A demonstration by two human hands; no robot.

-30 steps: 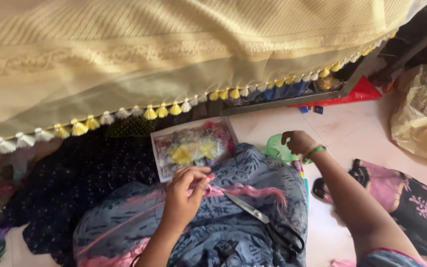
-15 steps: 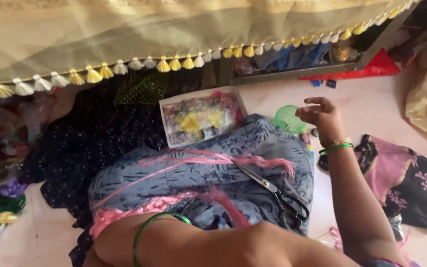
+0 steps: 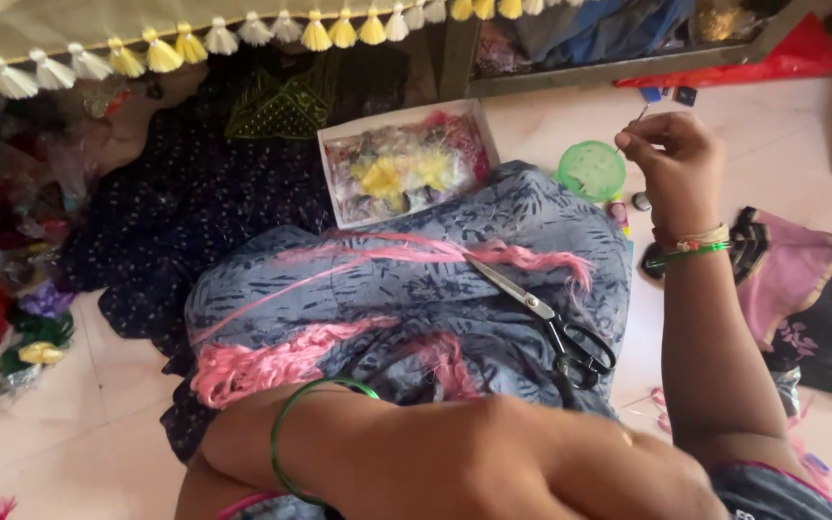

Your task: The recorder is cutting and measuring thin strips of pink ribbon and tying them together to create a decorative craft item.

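Note:
My right hand (image 3: 671,164) is raised at the upper right, above the floor, with its fingertips pinched on a thin needle (image 3: 636,119). My left forearm, wearing a green bangle, crosses the bottom of the view; only the back of my left hand (image 3: 219,472) shows at the lower edge and its fingers are hidden. A blue-grey patterned cloth (image 3: 416,289) covers my lap. Bundles of pink thread (image 3: 272,361) lie across it. Black-handled scissors (image 3: 551,323) rest on the cloth's right side.
A white box (image 3: 397,114) of mixed coloured threads sits beyond my lap, with a round green container (image 3: 591,170) to its right. Cream cloth edged with yellow and white tassels (image 3: 243,29) hangs across the top. Dark dotted fabric (image 3: 175,212) and thread piles lie left; printed cloth (image 3: 820,308) lies right.
My left hand left the pink thread on my lap and its arm swung low across the view. My right hand rose from beside the green container.

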